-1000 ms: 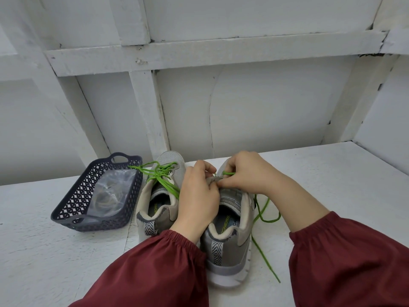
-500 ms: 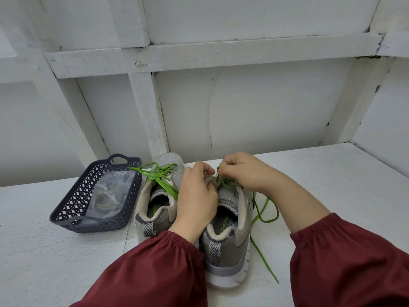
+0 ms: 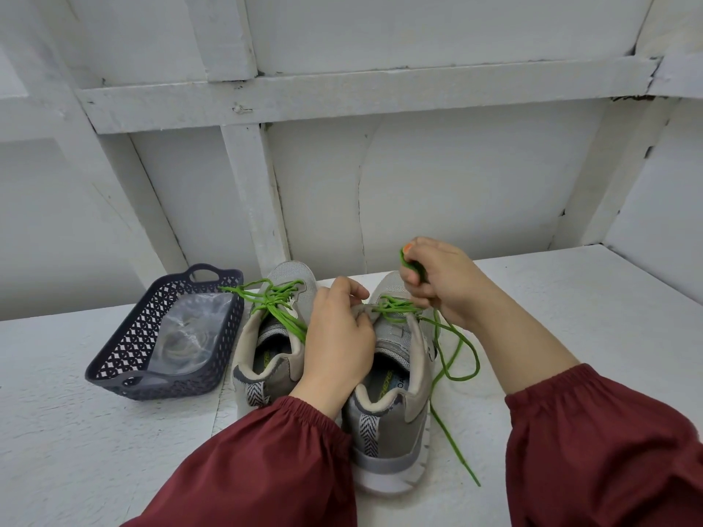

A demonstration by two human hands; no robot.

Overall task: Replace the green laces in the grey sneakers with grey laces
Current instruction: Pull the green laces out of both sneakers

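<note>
Two grey sneakers stand side by side on the white table, heels toward me. The left sneaker [image 3: 266,355] keeps its green lace [image 3: 272,300] tied. On the right sneaker [image 3: 395,412] my left hand [image 3: 336,348] holds the tongue at the top. My right hand [image 3: 443,285] is raised above that shoe's toe and grips a loop of its loosened green lace [image 3: 452,359], whose free end trails down the table on the right. The grey laces lie in a clear plastic bag [image 3: 186,332] inside the basket.
A dark perforated plastic basket [image 3: 125,382] sits to the left of the sneakers. A white panelled wall [image 3: 418,184] rises just behind the shoes, and a side wall closes the table's far right.
My right hand has lifted up and to the right from the shoe's eyelets, drawing a loop of green lace out with it. My left hand has stayed on the tongue.
</note>
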